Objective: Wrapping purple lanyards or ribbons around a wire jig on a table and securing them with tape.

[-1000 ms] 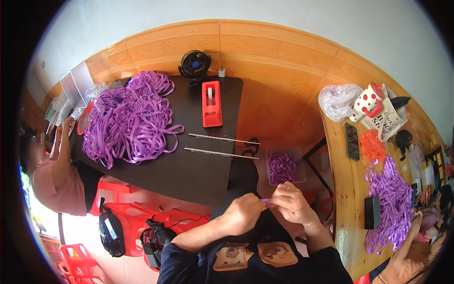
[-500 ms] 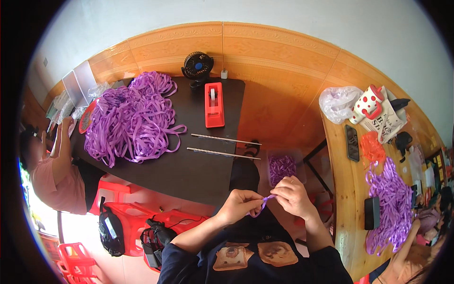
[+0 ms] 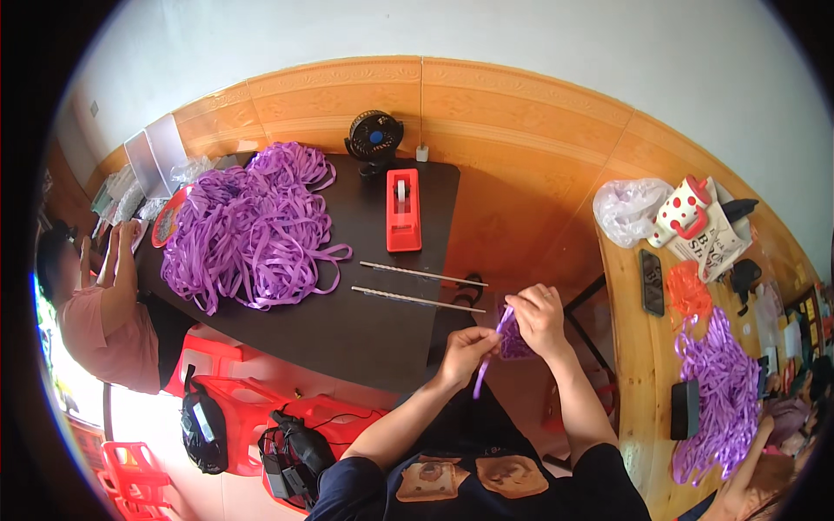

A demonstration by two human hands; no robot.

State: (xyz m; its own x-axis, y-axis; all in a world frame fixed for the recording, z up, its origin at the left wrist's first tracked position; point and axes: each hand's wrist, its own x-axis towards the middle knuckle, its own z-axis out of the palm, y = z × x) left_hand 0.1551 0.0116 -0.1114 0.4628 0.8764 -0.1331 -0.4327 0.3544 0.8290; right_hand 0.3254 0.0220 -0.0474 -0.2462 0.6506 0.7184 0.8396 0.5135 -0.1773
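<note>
A short purple ribbon (image 3: pixel 479 380) is held between my two hands, in front of my chest. The fingers of my left hand (image 3: pixel 469 353) pinch it lower down, and its loose tail hangs below them. Slightly higher and to the right, my right hand (image 3: pixel 539 319) is closed on the ribbon's upper part. Beyond and partly behind my hands, purple ribbon pieces (image 3: pixel 516 344) lie in a clear bin below table height. Two thin metal rods (image 3: pixel 419 298) rest at the right side of the dark table (image 3: pixel 347 347).
A big heap of purple ribbon (image 3: pixel 252 230), a red tape dispenser (image 3: pixel 403 213) and a black fan (image 3: pixel 373 139) occupy the dark table. To the right, a wooden table (image 3: pixel 638 391) bears a phone (image 3: pixel 651 282) and more ribbon (image 3: pixel 717 399). A person (image 3: pixel 109 313) sits at far left.
Both hands have moved away from my chest, the right one higher. The ribbon, earlier stretched nearly level with a small loop, now stands slanted with its tail hanging. The view has shifted slightly.
</note>
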